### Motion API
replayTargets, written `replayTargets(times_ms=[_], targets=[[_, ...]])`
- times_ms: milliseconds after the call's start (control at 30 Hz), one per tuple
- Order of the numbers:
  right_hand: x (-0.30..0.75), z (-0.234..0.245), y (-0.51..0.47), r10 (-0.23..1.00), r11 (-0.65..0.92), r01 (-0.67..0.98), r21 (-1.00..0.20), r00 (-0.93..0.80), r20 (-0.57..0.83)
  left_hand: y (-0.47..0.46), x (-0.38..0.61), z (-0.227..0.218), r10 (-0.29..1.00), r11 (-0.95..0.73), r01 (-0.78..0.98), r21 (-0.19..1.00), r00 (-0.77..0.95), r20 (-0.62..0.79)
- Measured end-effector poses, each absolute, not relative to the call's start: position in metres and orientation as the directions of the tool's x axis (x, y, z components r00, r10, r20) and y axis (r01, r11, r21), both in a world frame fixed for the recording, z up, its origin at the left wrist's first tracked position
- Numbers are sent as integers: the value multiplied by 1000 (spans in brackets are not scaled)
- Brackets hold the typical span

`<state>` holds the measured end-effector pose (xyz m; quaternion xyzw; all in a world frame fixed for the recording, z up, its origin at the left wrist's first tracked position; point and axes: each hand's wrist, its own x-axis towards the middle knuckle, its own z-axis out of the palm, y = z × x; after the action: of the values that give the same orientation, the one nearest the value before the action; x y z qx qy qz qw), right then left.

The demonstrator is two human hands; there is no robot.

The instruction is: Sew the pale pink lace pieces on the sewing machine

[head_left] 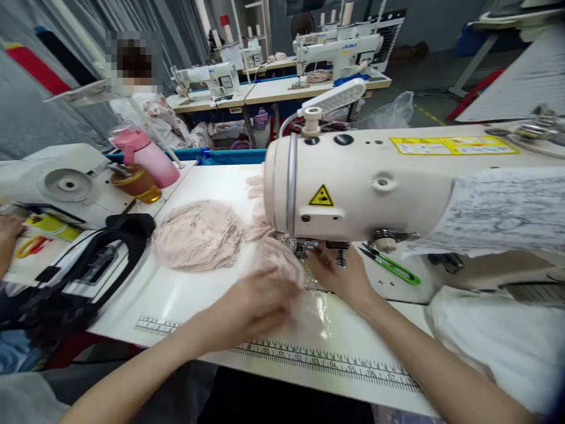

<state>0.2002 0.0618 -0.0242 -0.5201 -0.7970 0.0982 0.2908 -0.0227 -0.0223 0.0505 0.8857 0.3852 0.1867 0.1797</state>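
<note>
A white sewing machine [353, 176] stands over the work table. My left hand [265, 303] is smeared by motion just left of the needle area, at the near edge of a pale pink gathered fabric piece [276, 259]. Whether its fingers grip the fabric, I cannot tell. My right hand [342, 274] reaches under the machine head, close to the presser foot, with its fingertips partly hidden. To the left lies a round, crumpled pale pink fabric piece [198, 235]. Green-handled thread snips [397, 271] rest on the machine bed, right of my right hand.
A printed ruler [326, 362] runs along the table's front edge. At left are a black ring-shaped device [128, 259], a pink bottle [152, 156], an amber cup [139, 185] and another person's hand [9, 235]. White cloth [498, 335] lies at right. Another person sits farther back.
</note>
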Motion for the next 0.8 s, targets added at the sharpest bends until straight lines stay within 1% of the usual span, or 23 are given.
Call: replayTargets(times_ms=[67, 100, 167, 267, 333, 367, 467, 600, 733, 800], targets=[[200, -21, 62, 877, 453, 779, -434, -302, 372, -30, -3, 42, 626, -691, 496, 526, 774, 95], [200, -20, 61, 876, 453, 779, -435, -296, 382, -32, 3, 38, 611, -696, 481, 532, 786, 89], [200, -18, 61, 872, 462, 756, -464, -294, 391, -31, 10, 32, 645, -705, 515, 487, 751, 141], [201, -16, 59, 849, 518, 680, -520, -334, 409, -23, 12, 22, 703, -708, 640, 298, 677, 216], [203, -15, 57, 822, 562, 641, -522, -365, 437, -15, 11, 16, 731, -680, 709, 184, 640, 237], [203, -15, 57, 809, 580, 633, -512, -377, 451, -11, 9, 14, 745, -663, 733, 151, 625, 235], [203, -15, 56, 782, 614, 647, -452, -420, 460, 0, 2, 12, 771, -628, 770, 114, 596, 223], [200, -20, 57, 763, 643, 672, -367, -517, 389, 12, -5, 12, 784, -597, 797, 93, 556, 276], [199, -23, 57, 736, 676, 648, -350, -585, 340, 22, -6, 11, 843, -486, 873, 40, 457, 283], [200, -22, 56, 739, 674, 646, -358, -596, 315, 27, -6, 12, 859, -470, 881, 50, 445, 253]])
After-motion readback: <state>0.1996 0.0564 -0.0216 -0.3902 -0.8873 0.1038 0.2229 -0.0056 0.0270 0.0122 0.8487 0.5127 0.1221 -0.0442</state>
